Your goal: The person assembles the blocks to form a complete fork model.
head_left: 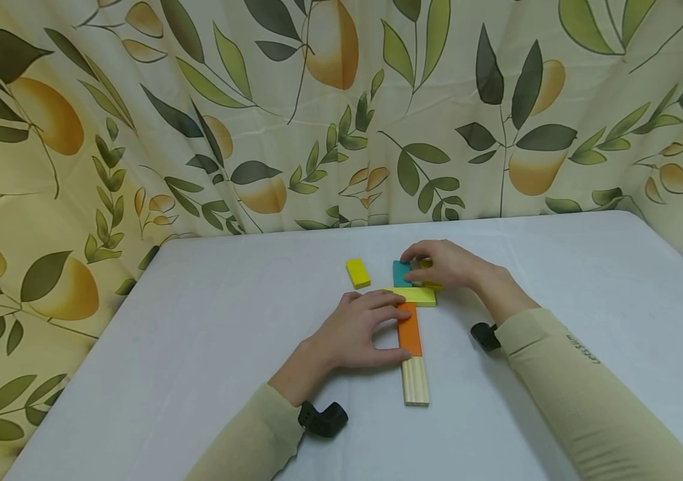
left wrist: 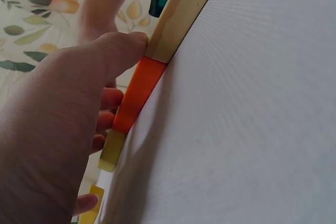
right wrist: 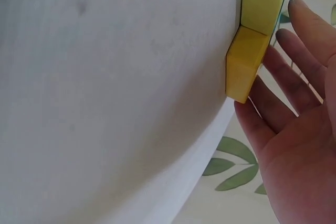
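Flat coloured blocks form a T-like layout on the white tabletop. My left hand point(head_left: 347, 331) lies beside the stem, thumb at the seam between an orange block point(head_left: 410, 331) and a plain wooden block point(head_left: 416, 386). Its other fingertips touch the orange block and the light yellow-green block point(head_left: 422, 298) laid crosswise above it. Beyond that crosspiece, the fingertips of my right hand point(head_left: 452, 264) are at a teal block point(head_left: 400, 272). A yellow block point(right wrist: 245, 59) next to the teal one is mostly hidden under this hand in the head view.
A separate yellow block point(head_left: 358, 274) lies left of the teal one. Behind the white tabletop point(head_left: 227, 321) hangs a curtain point(head_left: 329, 147) printed with leaves and fruit. Black bands point(head_left: 324, 421) sit on both wrists.
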Demonstrator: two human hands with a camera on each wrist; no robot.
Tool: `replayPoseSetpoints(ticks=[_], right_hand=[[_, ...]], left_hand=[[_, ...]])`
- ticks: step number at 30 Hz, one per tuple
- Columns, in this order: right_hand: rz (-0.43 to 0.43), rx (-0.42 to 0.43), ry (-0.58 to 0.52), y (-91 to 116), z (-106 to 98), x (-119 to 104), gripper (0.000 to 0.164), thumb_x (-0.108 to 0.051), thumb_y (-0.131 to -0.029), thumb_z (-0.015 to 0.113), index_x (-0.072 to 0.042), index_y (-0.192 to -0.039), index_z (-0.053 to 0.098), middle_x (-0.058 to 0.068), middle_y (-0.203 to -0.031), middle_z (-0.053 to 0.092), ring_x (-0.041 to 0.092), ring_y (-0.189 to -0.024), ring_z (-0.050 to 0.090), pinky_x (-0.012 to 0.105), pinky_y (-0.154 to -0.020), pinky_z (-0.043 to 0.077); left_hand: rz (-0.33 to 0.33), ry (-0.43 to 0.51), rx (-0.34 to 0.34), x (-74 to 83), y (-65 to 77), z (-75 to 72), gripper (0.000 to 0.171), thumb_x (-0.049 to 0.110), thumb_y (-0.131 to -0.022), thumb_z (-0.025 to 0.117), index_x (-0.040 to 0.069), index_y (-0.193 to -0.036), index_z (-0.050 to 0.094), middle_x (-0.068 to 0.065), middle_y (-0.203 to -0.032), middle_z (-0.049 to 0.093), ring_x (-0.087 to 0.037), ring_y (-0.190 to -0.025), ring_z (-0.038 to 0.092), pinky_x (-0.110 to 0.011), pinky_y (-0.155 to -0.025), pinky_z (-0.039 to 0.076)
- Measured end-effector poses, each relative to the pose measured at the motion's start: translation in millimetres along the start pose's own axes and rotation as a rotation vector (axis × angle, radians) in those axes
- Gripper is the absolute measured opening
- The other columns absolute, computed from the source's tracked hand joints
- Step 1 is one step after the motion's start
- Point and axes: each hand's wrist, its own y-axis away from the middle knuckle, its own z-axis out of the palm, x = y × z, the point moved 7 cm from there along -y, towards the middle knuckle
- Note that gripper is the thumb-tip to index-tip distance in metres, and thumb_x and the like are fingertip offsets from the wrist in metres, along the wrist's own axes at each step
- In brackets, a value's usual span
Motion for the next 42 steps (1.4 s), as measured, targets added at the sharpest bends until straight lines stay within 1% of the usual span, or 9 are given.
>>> replayPoseSetpoints(ticks=[3, 7, 15, 22, 25, 32, 37, 42], right_hand=[[0.011, 0.004, -0.007, 1.5, -0.8, 1.0, 0.042, -0.026, -0.096, 0.071, -0.005, -0.132, 0.064, 0.016, -0.129, 0.062, 0.035, -0.118, 0.053, 0.055, -0.105, 0.04], [0.021, 0.009, -0.013, 4.8, -3.3, 1.6, 0.042, -0.026, -0.097, 0.07, -0.006, -0.133, 0.063, 0.017, -0.133, 0.061, 0.037, -0.123, 0.052, 0.057, -0.106, 0.039], [-0.025, 0.06, -0.007, 12.5, -14.0, 1.7, 0.043, -0.028, -0.097, 0.068, -0.006, -0.134, 0.063, 0.018, -0.137, 0.059, 0.039, -0.13, 0.049, 0.059, -0.107, 0.037], [-0.05, 0.112, -0.01, 22.3, -20.3, 1.3, 0.046, -0.03, -0.096, 0.07, -0.005, -0.134, 0.063, 0.014, -0.136, 0.061, 0.038, -0.129, 0.049, 0.058, -0.106, 0.038], [-0.05, 0.115, -0.017, 27.3, -20.4, 1.8, 0.047, -0.03, -0.096, 0.07, -0.006, -0.135, 0.062, 0.014, -0.137, 0.06, 0.039, -0.13, 0.049, 0.06, -0.106, 0.037], [-0.041, 0.107, -0.026, 40.8, -19.4, 2.8, 0.046, -0.029, -0.095, 0.071, -0.006, -0.134, 0.062, 0.014, -0.137, 0.06, 0.039, -0.13, 0.048, 0.062, -0.106, 0.036], [-0.068, 0.108, -0.022, 46.1, -17.6, 0.1, 0.046, -0.027, -0.094, 0.072, -0.006, -0.134, 0.062, 0.013, -0.137, 0.06, 0.038, -0.129, 0.048, 0.062, -0.106, 0.036], [-0.098, 0.109, -0.024, 49.1, -14.0, -4.2, 0.047, -0.025, -0.094, 0.073, -0.006, -0.135, 0.061, 0.012, -0.138, 0.059, 0.037, -0.131, 0.047, 0.062, -0.108, 0.034]], left_hand=[[0.0, -0.003, -0.004, -0.1, 0.4, 0.2, 0.06, 0.063, -0.09, 0.063, 0.025, -0.136, 0.066, 0.006, -0.148, 0.051, -0.011, -0.141, 0.037, -0.048, -0.107, 0.033], [-0.004, 0.003, -0.003, -1.1, 1.2, 0.8, 0.059, 0.063, -0.091, 0.062, 0.026, -0.137, 0.065, 0.007, -0.149, 0.05, -0.013, -0.142, 0.037, -0.05, -0.109, 0.032], [0.003, 0.026, 0.043, -3.0, 3.0, -2.7, 0.057, 0.059, -0.091, 0.063, 0.025, -0.137, 0.065, 0.006, -0.146, 0.053, -0.016, -0.14, 0.04, -0.054, -0.109, 0.032], [-0.005, 0.034, 0.07, -4.5, 3.6, -5.5, 0.056, 0.06, -0.091, 0.063, 0.026, -0.135, 0.066, 0.005, -0.146, 0.054, -0.017, -0.139, 0.041, -0.052, -0.109, 0.032], [-0.006, 0.036, 0.083, -4.9, 3.4, -6.9, 0.054, 0.058, -0.09, 0.064, 0.026, -0.134, 0.066, 0.005, -0.146, 0.053, -0.017, -0.139, 0.042, -0.05, -0.108, 0.032], [-0.007, 0.049, 0.114, -5.1, 0.4, -11.1, 0.05, 0.054, -0.091, 0.066, 0.026, -0.132, 0.067, 0.006, -0.146, 0.053, -0.01, -0.138, 0.041, -0.051, -0.107, 0.033], [-0.034, 0.058, 0.134, -8.3, 1.0, -18.6, 0.051, 0.051, -0.09, 0.068, 0.024, -0.134, 0.065, 0.004, -0.147, 0.052, -0.012, -0.137, 0.041, -0.051, -0.106, 0.034], [-0.056, 0.058, 0.154, -15.9, 2.3, -23.6, 0.052, 0.051, -0.091, 0.067, 0.023, -0.135, 0.065, 0.004, -0.147, 0.052, -0.014, -0.137, 0.043, -0.05, -0.107, 0.035]])
